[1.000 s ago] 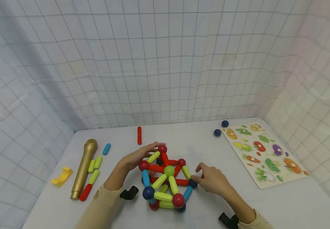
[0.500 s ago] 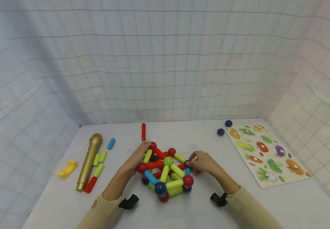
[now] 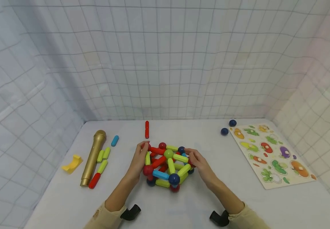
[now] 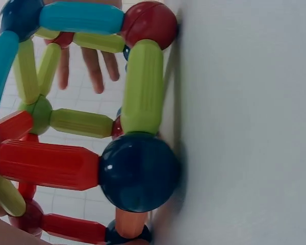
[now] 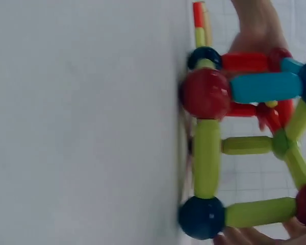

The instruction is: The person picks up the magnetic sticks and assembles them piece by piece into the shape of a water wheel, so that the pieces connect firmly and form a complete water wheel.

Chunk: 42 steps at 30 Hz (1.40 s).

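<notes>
Rod-and-ball frame (image 3: pixel 166 165) sits on the counter (image 3: pixel 199 203), gripped by my left hand (image 3: pixel 138 159) and right hand (image 3: pixel 197 160), so I squeeze evenly, keeping joints together.

Head looks down; wrist views flank the rod-and-ball frame (image 3: pixel 167 165) closely.

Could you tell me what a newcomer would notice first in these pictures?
Probably the colourful rod-and-ball structure at the middle of the white table, with the left hand and right hand holding its two sides. Next, the gold microphone at left and the vegetable puzzle board at right.
</notes>
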Motion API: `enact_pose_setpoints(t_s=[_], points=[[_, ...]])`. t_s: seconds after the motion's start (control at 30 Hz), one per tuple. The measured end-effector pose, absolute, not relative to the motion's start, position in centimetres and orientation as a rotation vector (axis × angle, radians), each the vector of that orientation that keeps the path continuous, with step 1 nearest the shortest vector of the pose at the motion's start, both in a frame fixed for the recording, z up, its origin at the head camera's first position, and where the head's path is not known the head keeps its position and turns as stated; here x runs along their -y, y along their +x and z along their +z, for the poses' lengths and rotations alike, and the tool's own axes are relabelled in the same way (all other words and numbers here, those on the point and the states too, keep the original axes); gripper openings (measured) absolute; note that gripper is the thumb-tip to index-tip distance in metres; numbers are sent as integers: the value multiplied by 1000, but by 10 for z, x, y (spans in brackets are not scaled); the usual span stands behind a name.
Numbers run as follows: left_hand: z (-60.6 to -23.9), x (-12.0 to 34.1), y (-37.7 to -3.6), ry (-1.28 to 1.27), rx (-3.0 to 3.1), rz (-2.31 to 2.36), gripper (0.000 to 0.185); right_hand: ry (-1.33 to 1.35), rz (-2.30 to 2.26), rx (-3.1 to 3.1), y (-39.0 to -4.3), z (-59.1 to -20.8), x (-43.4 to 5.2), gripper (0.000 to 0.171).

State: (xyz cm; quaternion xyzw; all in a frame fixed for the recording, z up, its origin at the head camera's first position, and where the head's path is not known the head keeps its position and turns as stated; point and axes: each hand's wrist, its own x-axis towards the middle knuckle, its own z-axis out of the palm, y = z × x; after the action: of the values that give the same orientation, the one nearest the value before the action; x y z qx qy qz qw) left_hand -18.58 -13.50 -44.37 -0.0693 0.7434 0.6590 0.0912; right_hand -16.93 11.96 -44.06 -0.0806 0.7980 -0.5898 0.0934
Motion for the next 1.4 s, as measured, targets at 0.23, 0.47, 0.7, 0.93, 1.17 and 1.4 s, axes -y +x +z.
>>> enact_pose_setpoints(t_s=[0.23, 0.47, 0.7, 0.93, 1.17, 1.4], points=[[-451, 134, -180, -193, -2265, 1972, 57, -136, -1832, -2489, -171, -451, -104, 47], [-456, 132, -173, -137, -2335, 1918, 59, 34, -1804, -2556, -183, -447, -106, 47], [-448, 129, -173, -116, -2404, 1781, 60, 112, -1821, -2508, -190, -443, -109, 44], [-443, 141, -179, -129, -2214, 1800, 69, 146, -1764, -2374, -188, -439, -117, 61], [-430, 176, -201, -155, -2060, 1618, 94, 341, -1656, -2129, -182, -436, -142, 91], [-437, 187, -215, 48, -1849, 1558, 84, 218, -1713, -1934, -188, -437, -147, 88]])
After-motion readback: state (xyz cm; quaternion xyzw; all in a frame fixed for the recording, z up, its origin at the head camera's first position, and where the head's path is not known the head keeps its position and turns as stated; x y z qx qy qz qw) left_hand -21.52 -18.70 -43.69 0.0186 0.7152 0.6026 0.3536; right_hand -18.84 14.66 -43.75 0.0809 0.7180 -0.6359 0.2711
